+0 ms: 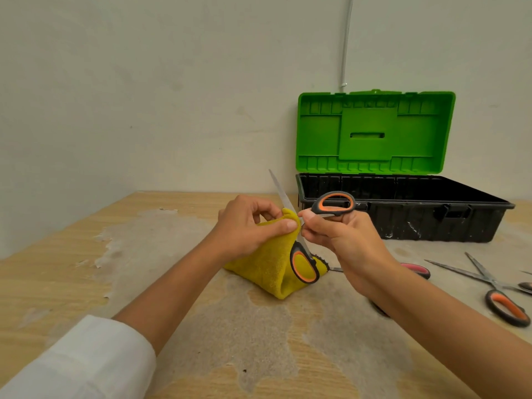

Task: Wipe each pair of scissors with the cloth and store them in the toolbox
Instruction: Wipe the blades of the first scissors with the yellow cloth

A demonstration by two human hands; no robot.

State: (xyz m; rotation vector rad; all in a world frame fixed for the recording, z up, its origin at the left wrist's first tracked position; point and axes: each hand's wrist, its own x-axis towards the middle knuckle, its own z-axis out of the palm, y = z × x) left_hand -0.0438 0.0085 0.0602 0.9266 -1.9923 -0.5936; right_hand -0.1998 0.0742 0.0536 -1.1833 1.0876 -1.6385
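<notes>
Worn table (86,283) (peeling), wall cable (347,38)

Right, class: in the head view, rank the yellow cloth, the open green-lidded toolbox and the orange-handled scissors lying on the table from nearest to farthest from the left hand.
1. Yellow cloth: pinched in the left hand itself, centre.
2. Open green-lidded black toolbox: behind and to the right.
3. Orange-handled scissors lying on the table: far right, near the edge.

Wooden table (72,283), veneer worn off in grey patches across the middle. Toolbox (403,214), black base, green lid up, stands at the far edge toward the right corner. Orange-handled scissors (495,289) lie open near the right edge; red-handled scissors (417,269) beside them, partly hidden. Yellow cloth (267,269) seemingly touches mid-table.
</notes>
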